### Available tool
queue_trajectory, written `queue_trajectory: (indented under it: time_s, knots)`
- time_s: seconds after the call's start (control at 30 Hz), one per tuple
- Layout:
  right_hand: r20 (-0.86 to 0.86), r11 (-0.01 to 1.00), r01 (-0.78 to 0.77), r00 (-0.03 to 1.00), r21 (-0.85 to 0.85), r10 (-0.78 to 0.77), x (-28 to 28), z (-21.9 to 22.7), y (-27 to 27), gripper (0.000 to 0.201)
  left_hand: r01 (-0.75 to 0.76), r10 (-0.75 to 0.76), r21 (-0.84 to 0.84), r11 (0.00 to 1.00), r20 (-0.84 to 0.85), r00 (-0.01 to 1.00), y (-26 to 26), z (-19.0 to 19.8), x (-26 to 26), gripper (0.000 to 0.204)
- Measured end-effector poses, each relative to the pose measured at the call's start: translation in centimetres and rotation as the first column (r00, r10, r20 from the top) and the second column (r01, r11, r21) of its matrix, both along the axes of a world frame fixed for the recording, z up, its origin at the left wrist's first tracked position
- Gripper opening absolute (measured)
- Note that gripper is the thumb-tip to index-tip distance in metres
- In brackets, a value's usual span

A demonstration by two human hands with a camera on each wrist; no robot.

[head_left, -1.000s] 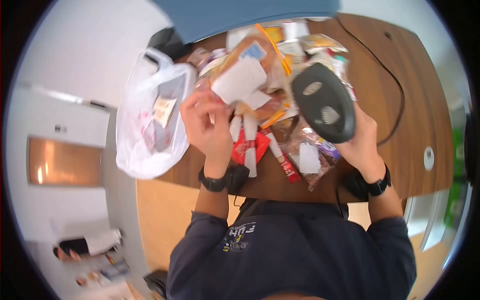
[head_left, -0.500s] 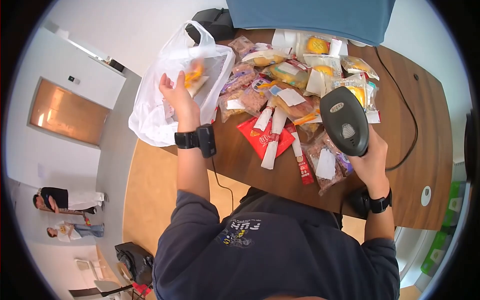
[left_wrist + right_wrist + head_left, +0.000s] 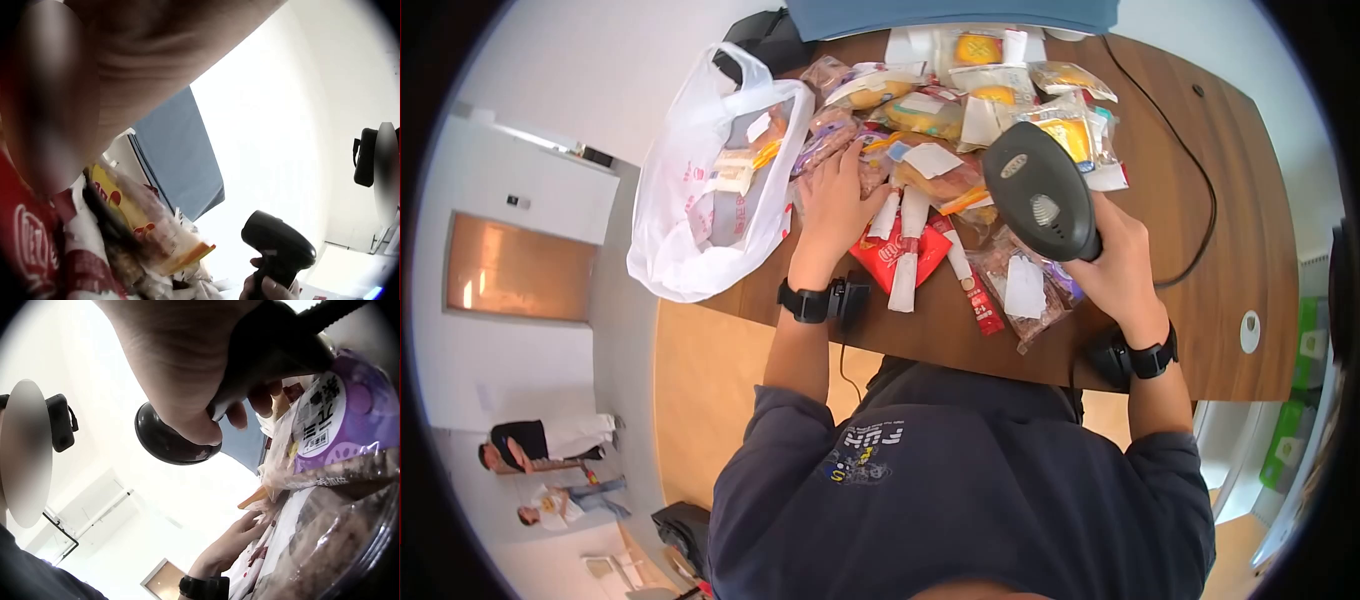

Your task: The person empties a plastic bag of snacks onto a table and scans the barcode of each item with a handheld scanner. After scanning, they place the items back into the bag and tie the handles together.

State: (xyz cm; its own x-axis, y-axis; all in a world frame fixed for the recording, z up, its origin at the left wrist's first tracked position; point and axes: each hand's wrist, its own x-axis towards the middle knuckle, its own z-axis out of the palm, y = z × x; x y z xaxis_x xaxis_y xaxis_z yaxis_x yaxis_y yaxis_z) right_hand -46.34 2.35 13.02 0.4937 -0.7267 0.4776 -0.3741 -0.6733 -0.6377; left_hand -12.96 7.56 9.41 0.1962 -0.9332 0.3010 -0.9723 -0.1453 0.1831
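In the head view, my left hand [image 3: 838, 210] rests with fingers spread on the snack packets left of the middle of the pile, near a purple-labelled packet [image 3: 825, 138]. Just right of its fingertips lies a packaged bread [image 3: 960, 187] with an orange edge and a white paper slip. A red packet [image 3: 935, 258] and paper-wrapped sticks [image 3: 905, 265] are below that. My right hand [image 3: 1122, 270] grips a black barcode scanner [image 3: 1025, 170] by its handle, held above the pile's right side. The right wrist view shows a purple-labelled packet [image 3: 350, 412] close under this hand.
A white plastic bag [image 3: 665, 215] with a few packets inside stands open at the table's left. Several yellow-centred packets [image 3: 1065, 135] lie at the back. A black cable [image 3: 1190, 150] curves over the right of the wooden table [image 3: 1250, 230]. Two people are far off at left.
My left hand carried a packaged item from the pile to the white bag and let go of it there. It has since come back to the pile. The scanner stays in my right hand.
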Motion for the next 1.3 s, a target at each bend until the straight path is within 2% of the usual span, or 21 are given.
queue_trajectory:
  time_s: [0.13, 0.2, 0.27, 0.3, 0.33, 0.37, 0.4, 0.43, 0.47, 0.5, 0.53, 0.57, 0.63, 0.77, 0.9, 0.97, 1.0, 1.07, 1.1, 1.23, 1.3]
  knots:
    - [0.008, 1.000, 0.010, 1.000, -0.005, -0.010, 0.0, 0.2, 0.1, 0.049, -0.093, 0.092, 0.010, 0.996, 0.014, 0.996, -0.7, 0.9, -0.8, 0.071]
    - [0.015, 0.998, -0.034, 0.999, -0.049, 0.035, 0.0, 0.4, 0.1, 0.049, -0.060, 0.060, -0.044, 0.997, -0.003, 0.998, -0.5, 1.3, -0.9, 0.067]
    - [0.028, 0.998, -0.024, 0.999, -0.062, 0.026, -0.1, 0.4, 0.0, 0.049, -0.065, 0.083, -0.215, 0.975, 0.077, 0.994, 0.1, 2.4, -1.1, 0.063]
    - [0.036, 0.997, -0.032, 0.999, -0.073, 0.035, -0.1, 0.3, 0.0, 0.049, -0.043, 0.092, -0.304, 0.952, 0.151, 0.984, 0.8, 2.8, -0.8, 0.054]
    - [0.037, 0.997, -0.022, 0.999, -0.070, 0.024, -0.2, 0.2, 0.0, 0.049, -0.033, 0.082, -0.301, 0.953, 0.152, 0.985, 1.4, 3.3, -0.9, 0.054]
    - [0.036, 0.997, -0.021, 0.999, -0.076, 0.024, -0.2, 0.3, 0.0, 0.049, -0.146, 0.075, -0.386, 0.911, -0.194, 0.978, 2.0, 4.3, -1.3, 0.050]
    - [0.034, 0.996, -0.028, 0.999, -0.082, 0.031, -0.1, 0.4, 0.1, 0.050, -0.289, 0.035, -0.422, 0.860, -0.516, 0.856, 2.5, 5.3, -1.6, 0.045]
    - [0.030, 0.996, -0.039, 0.999, -0.076, 0.041, 0.0, 0.4, 0.2, 0.050, -0.286, -0.095, -0.479, 0.830, -0.626, 0.774, 2.5, 6.1, -2.1, 0.038]
    - [0.018, 0.996, -0.040, 0.999, -0.081, 0.042, -0.1, 0.4, 0.4, 0.049, -0.300, -0.083, -0.476, 0.827, -0.630, 0.772, 2.3, 7.1, -3.0, 0.038]
    - [0.004, 0.995, -0.042, 0.999, -0.090, 0.043, 0.0, 0.4, 0.5, 0.049, -0.258, -0.292, -0.385, 0.886, -0.896, 0.336, 2.1, 8.0, -4.0, 0.039]
    - [-0.003, 0.994, -0.052, 0.999, -0.092, 0.052, 0.2, 0.3, 0.5, 0.049, -0.164, -0.370, -0.340, 0.926, -0.904, -0.213, 1.8, 8.2, -4.6, 0.042]
    - [0.027, 0.992, -0.064, 0.997, -0.106, 0.067, 0.3, 0.1, 0.6, 0.049, -0.169, -0.373, -0.341, 0.925, -0.902, -0.220, 1.1, 7.6, -4.8, 0.042]
    - [0.049, 0.990, -0.056, 0.997, -0.127, 0.063, 0.1, 0.1, 0.6, 0.050, 0.145, -0.212, -0.359, 0.922, -0.781, -0.588, -0.9, 5.9, -4.9, 0.053]
    - [0.074, 0.989, -0.049, 0.995, -0.143, 0.060, -0.1, 0.3, 0.6, 0.047, 0.178, -0.136, -0.355, 0.918, -0.703, -0.698, -3.3, 4.2, -5.9, 0.057]
    - [0.053, 0.989, -0.061, 0.996, -0.131, 0.069, 0.1, 0.0, 0.3, 0.044, 0.241, -0.119, -0.399, 0.885, -0.693, -0.711, -3.4, 3.4, -5.9, 0.058]
    - [0.039, 0.987, -0.099, 0.994, -0.126, 0.105, 0.4, -0.2, 0.4, 0.044, 0.229, -0.092, -0.290, 0.929, -0.781, -0.617, -2.8, 3.5, -6.1, 0.056]
    - [0.004, 0.984, -0.124, 0.992, -0.127, 0.125, 0.3, -0.1, 0.4, 0.044, 0.206, -0.096, -0.282, 0.937, -0.776, -0.624, -2.6, 3.5, -6.4, 0.056]
    - [-0.039, 0.979, -0.163, 0.986, -0.124, 0.159, 0.4, 0.0, 0.2, 0.043, 0.170, -0.115, -0.235, 0.957, -0.845, -0.522, -2.7, 3.6, -7.3, 0.053]
    - [-0.016, 0.970, -0.204, 0.979, -0.131, 0.203, 0.4, 0.0, 0.2, 0.043, 0.222, -0.119, -0.235, 0.946, -0.892, -0.437, -2.5, 3.5, -7.4, 0.050]
    - [0.020, 0.958, -0.240, 0.969, -0.157, 0.247, 0.5, -0.4, 0.1, 0.042, 0.264, -0.113, -0.228, 0.937, -0.915, -0.387, -2.6, 2.4, -7.7, 0.050]
    - [0.018, 0.961, -0.225, 0.973, -0.159, 0.230, 0.5, -0.5, 0.1, 0.042, 0.209, -0.129, -0.228, 0.951, -0.907, -0.400, -2.6, 2.4, -7.9, 0.051]
